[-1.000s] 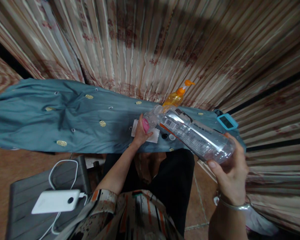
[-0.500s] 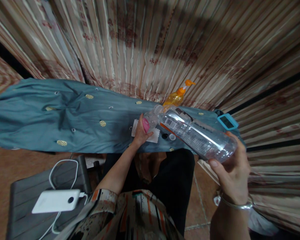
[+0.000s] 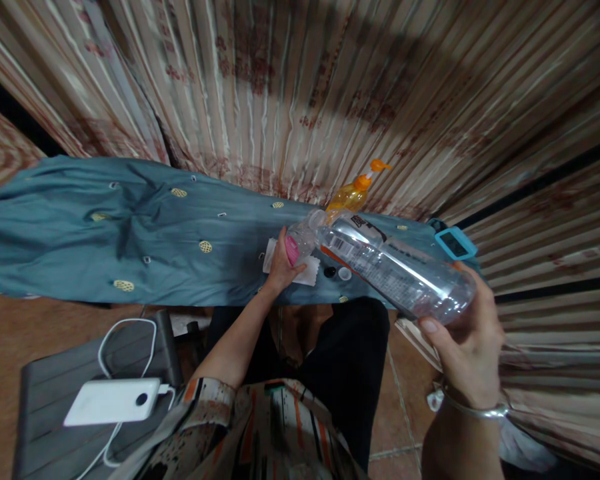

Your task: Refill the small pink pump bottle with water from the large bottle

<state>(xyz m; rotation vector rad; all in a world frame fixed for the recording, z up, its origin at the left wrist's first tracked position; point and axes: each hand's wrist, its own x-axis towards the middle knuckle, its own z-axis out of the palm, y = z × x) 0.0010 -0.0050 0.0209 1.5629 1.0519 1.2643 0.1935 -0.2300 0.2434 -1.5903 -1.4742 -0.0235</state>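
1. Two bottles met over the teal cloth [image 3: 130, 247]: your right hand [image 3: 467, 353] gripped the big bottle [image 3: 395, 273] by its base, tilted down toward the small bottle [image 3: 300, 243].
2. Your left hand [image 3: 280, 267] clasped that small bottle above a white paper [image 3: 310, 273].
3. Striped curtains [image 3: 280, 87] walled the room.
4. Whether liquid flowed was unclear; an orange pump bottle [image 3: 353, 193] stood half hidden behind.

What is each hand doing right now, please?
Left hand: closed around a small clear bottle with a pink label.
Right hand: closed on the base of a large clear bottle, tilted toward the small one.
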